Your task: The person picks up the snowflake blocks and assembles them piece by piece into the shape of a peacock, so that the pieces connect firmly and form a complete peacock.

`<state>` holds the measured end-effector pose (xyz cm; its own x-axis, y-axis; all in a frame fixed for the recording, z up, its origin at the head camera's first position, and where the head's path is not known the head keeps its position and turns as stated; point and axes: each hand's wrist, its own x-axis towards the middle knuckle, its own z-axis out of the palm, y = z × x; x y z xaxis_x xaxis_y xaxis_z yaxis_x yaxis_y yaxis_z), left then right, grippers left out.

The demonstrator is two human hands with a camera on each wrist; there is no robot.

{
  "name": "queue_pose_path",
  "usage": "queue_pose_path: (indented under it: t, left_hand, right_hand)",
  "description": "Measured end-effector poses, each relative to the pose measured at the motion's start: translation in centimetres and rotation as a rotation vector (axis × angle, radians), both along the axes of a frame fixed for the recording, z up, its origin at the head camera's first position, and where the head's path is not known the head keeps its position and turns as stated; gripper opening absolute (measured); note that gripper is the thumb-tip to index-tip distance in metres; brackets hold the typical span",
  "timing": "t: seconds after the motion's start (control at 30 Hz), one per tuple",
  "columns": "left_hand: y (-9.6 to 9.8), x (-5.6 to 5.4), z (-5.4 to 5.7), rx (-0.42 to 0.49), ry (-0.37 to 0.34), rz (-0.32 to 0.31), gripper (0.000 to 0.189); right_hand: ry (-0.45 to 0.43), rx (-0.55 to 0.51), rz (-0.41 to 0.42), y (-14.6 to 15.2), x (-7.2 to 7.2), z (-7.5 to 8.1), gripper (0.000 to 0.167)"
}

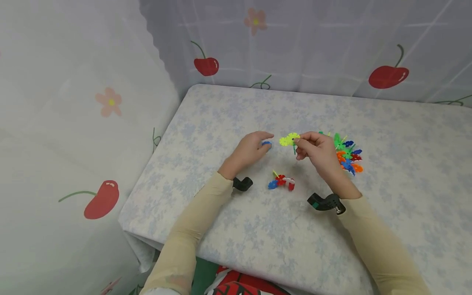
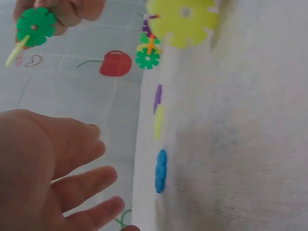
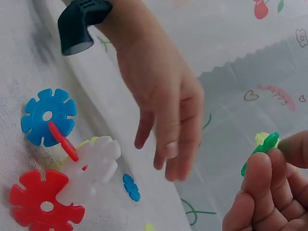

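My right hand (image 1: 318,152) pinches a green snowflake disc (image 2: 36,27) joined to a yellow snowflake disc (image 1: 293,136) between thumb and fingers, above the table. To its left, my left hand (image 1: 248,149) hovers with fingers spread and holds nothing. A loose blue snowflake disc (image 2: 161,171) lies on the table by the left fingertips, partly covered in the head view. Yellow (image 2: 159,120) and purple discs (image 2: 158,98) lie flat beyond it. Nearer the body sits a joined cluster of red (image 3: 46,204), white (image 3: 94,161), blue (image 3: 48,117) and yellow discs.
A pile of multicoloured snowflake discs (image 1: 348,153) stands right of the right hand, partly behind it. Pale floral cloth covers the table (image 1: 228,110). Cherry-printed curtains (image 1: 306,45) hang behind and to the left. Each wrist carries a black camera (image 1: 326,203).
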<state>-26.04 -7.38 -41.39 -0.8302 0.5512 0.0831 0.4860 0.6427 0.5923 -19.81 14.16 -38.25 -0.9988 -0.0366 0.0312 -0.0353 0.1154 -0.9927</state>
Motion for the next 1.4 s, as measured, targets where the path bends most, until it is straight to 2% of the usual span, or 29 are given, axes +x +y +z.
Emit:
queue_pose_path:
  t: [0.1,0.17,0.23,0.3,0.4,0.5,0.63,0.73,0.8,0.87,1.0,1.07,1.13,1.3,1.4]
  left_hand:
    - [0.1,-0.5,-0.9,-0.251,0.015,-0.077,0.040]
    - [0.1,-0.6,-1.2,-0.341,0.049,-0.120,0.040]
    - [0.1,-0.6,-1.4,-0.336,0.069,-0.124,0.036]
    - [0.0,-0.5,-1.5,-0.287,0.077,-0.108,0.034]
    - [-0.1,-0.4,-1.5,-0.202,0.043,-0.070,0.036]
    - [-0.2,-0.4,-1.4,-0.189,-0.020,-0.026,0.038]
    - [-0.5,-0.3,-1.3,-0.207,-0.134,0.042,0.028]
    - [-0.7,-0.4,-1.3,-0.199,-0.210,0.070,0.021]
    - [-0.8,-0.4,-1.2,-0.141,-0.251,0.073,0.019]
    - [-0.8,-0.4,-0.9,-0.021,-0.300,0.088,0.019]
    - [-0.4,0.1,0.1,0.335,-0.356,0.126,0.021]
    - [-0.1,0.6,0.8,0.474,-0.323,0.124,0.020]
    - [0.3,1.3,1.5,0.556,-0.259,0.103,0.019]
    - [1.1,3.1,2.9,0.607,-0.058,0.026,0.017]
    - [1.3,3.8,3.2,0.621,0.014,-0.013,0.016]
  right_hand:
    - [-0.004,0.004,0.009,0.2,-0.1,0.0,0.020]
    - [-0.004,0.002,0.014,0.2,-0.1,0.0,0.020]
    - [-0.007,-0.009,0.015,0.3,-0.1,0.0,0.018]
    - [-0.009,-0.018,0.014,0.3,-0.2,0.0,0.013]
    - [-0.017,-0.037,0.016,0.4,-0.2,-0.1,0.009]
    - [-0.021,-0.054,0.021,0.5,-0.2,0.0,0.010]
    - [-0.024,-0.079,0.025,0.5,-0.2,0.0,0.009]
    - [-0.026,-0.094,0.031,0.5,-0.2,-0.1,0.009]
    - [-0.024,-0.110,0.035,0.5,-0.1,-0.1,0.009]
    - [-0.023,-0.126,0.042,0.5,-0.1,-0.1,0.010]
    - [-0.032,-0.140,0.052,0.5,0.0,0.0,0.011]
    - [-0.043,-0.144,0.062,0.5,0.0,0.1,0.012]
    - [-0.055,-0.153,0.075,0.5,0.1,0.3,0.013]
    - [-0.048,-0.134,0.101,0.6,0.3,0.9,0.017]
    - [-0.031,-0.099,0.106,0.6,0.5,1.1,0.022]
